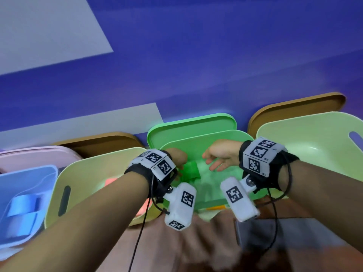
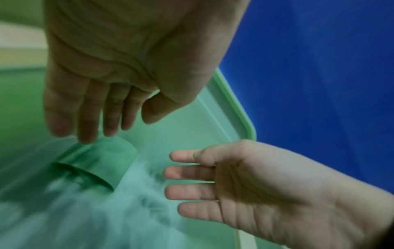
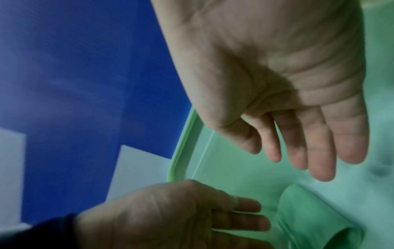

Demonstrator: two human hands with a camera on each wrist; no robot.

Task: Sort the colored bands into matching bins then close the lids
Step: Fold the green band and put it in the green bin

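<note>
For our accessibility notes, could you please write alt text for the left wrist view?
Two open hands, the left hand above and the right hand at lower right, hover over a blurred green band inside the green bin, neither holding it. Blue floor shows beyond.

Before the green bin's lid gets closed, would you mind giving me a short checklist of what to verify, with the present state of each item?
1. Left hand empty: ok, fingers straight, holding nothing.
2. Right hand empty: ok, fingers spread, palm bare.
3. Green band inside the green bin: ok, it lies below both hands, released.
4. Green lid free to swing: ok, it stands open behind the bin, nothing on it.
5. Hands out of the bin opening: not ok, both hover over it.
6. No other colour in the green bin: cannot tell, the contents are blurred.
</note>
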